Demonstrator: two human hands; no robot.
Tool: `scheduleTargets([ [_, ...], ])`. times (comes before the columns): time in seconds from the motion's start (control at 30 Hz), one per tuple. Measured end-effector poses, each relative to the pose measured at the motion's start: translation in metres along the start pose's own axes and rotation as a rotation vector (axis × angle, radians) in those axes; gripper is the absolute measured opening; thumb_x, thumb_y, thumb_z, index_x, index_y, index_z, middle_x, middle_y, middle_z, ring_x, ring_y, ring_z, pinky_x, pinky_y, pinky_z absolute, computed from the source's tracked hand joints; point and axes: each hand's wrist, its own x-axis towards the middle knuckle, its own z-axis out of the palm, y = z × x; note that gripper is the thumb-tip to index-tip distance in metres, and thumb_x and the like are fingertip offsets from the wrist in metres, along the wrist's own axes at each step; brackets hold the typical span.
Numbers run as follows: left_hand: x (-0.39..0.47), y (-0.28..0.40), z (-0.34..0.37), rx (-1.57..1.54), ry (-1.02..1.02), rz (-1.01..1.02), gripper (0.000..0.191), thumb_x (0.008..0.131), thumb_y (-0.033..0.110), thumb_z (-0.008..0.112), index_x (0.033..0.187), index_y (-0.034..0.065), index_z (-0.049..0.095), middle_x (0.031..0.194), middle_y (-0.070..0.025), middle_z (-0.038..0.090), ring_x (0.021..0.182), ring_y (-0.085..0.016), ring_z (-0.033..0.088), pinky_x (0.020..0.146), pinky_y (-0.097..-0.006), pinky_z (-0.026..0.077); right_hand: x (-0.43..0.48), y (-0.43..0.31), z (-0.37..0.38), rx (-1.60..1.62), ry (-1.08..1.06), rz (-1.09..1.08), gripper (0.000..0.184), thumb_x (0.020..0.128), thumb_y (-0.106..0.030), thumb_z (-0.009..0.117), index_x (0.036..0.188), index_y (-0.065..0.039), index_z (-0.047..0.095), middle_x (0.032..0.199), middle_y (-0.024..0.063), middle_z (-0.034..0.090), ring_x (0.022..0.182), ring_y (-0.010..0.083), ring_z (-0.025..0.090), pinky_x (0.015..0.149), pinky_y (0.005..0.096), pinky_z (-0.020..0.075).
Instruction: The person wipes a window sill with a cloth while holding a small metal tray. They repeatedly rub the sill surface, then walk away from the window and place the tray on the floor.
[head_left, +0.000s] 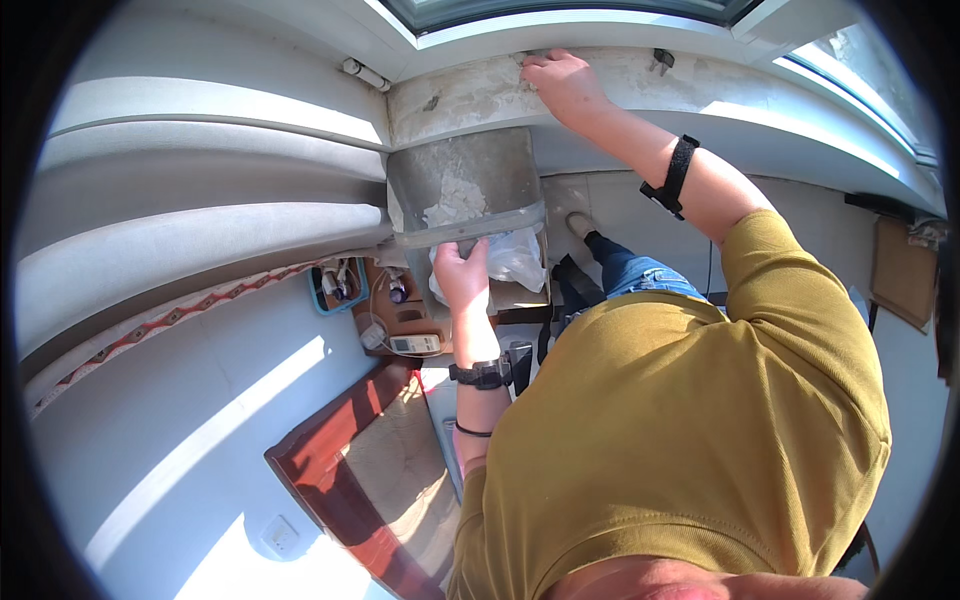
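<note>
My left hand (461, 274) grips the near rim of a greyish translucent plastic bin (495, 161), with the thumb over its edge. White flakes and crumbs (456, 201) lie inside it. The bin sits tilted just below the windowsill (472, 94), whose surface is patchy and worn. Up on that sill, my right hand (566, 82) rests with bent fingers against the strip beside the white window frame (562, 34). Its fingertips are partly hidden, so whether they hold anything cannot be made out.
A small dark object (662, 61) lies on the sill to the right. Grey curtain folds (210, 172) hang at left. Below the bin are a white plastic bag (517, 262), a blue basket (337, 285) and a remote control (415, 343). A red-brown wooden bed frame (330, 457) stands lower left.
</note>
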Motion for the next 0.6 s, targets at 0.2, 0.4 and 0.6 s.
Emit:
scheduleTargets([
  [0.2, -0.007, -0.002, 0.001, 0.194, 0.007, -0.01, 0.025, 0.077, 0.005, 0.069, 0.1, -0.0032, 0.064, 0.093, -0.01, 0.069, 0.083, -0.014, 0.063, 0.082, -0.0291, 0.047, -0.012, 0.022, -0.029, 0.256, 0.1, 0.023, 0.03, 0.072, -0.003, 0.064, 0.101, -0.01, 0.065, 0.107, 0.0032, 0.066, 0.097, 0.0272, 0.058, 0.086, 0.0364, 0.0498],
  [0.4, -0.002, -0.019, 0.008, 0.086, -0.026, 0.046, 0.025, 0.077, 0.004, 0.069, 0.101, -0.0033, 0.064, 0.093, -0.0099, 0.069, 0.085, -0.015, 0.063, 0.082, -0.0285, 0.047, 0.047, -0.043, 0.005, 0.197, 0.114, -0.286, 0.029, 0.072, -0.007, 0.064, 0.101, -0.01, 0.062, 0.105, 0.0007, 0.063, 0.103, 0.0236, 0.055, 0.09, 0.0337, 0.0474],
  [0.6, -0.004, -0.022, 0.007, 0.116, -0.047, 0.01, 0.027, 0.077, 0.004, 0.07, 0.102, -0.0038, 0.063, 0.094, -0.0094, 0.069, 0.086, -0.014, 0.063, 0.083, -0.0278, 0.046, 0.05, -0.058, 0.022, -0.066, -0.055, -0.152, 0.021, 0.072, -0.006, 0.062, 0.093, -0.01, 0.062, 0.102, 0.0016, 0.063, 0.101, 0.0238, 0.055, 0.089, 0.0321, 0.047],
])
